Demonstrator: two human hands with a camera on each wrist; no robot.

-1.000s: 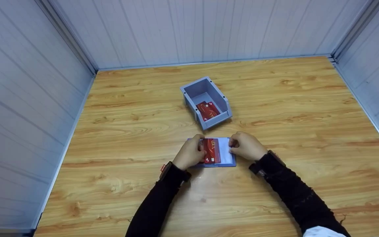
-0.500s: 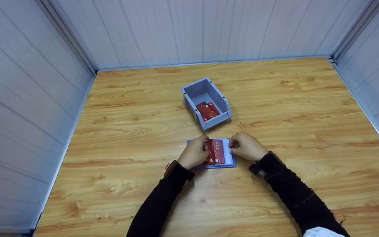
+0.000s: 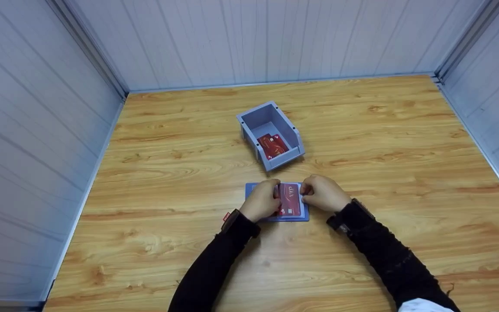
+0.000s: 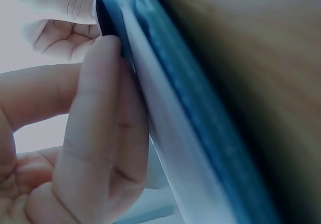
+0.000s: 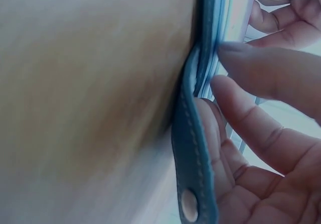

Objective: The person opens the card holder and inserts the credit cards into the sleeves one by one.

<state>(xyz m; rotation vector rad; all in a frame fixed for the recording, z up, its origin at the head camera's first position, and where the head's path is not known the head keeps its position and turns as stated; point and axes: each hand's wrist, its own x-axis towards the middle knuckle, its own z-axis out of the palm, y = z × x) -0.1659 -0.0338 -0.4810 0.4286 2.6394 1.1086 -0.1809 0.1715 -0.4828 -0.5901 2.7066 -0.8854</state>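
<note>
A blue card holder (image 3: 249,189) lies on the table, opened to a pale clear sleeve. In the head view a red card (image 3: 290,199) with gold lettering and a chip sits mostly within that sleeve, looking duller there. My left hand (image 3: 261,200) pinches the card's left edge between thumb and fingers. At the holder's right side my right hand (image 3: 325,193) pinches the sleeve's edge with thumb and forefinger. The right wrist view has the holder's strap (image 5: 193,143) with a metal snap (image 5: 189,205), beside my right fingers. My left palm hides part of the holder.
Behind the holder a grey open-front bin (image 3: 285,161) stands at an angle, with red cards (image 3: 272,146) inside. The wooden table (image 3: 163,182) reaches white panel walls (image 3: 249,43) at the back and both sides.
My left hand has moved right, sliding the red card rightward across the holder and further into the sleeve. My right hand has stayed nearly still at the right edge.
</note>
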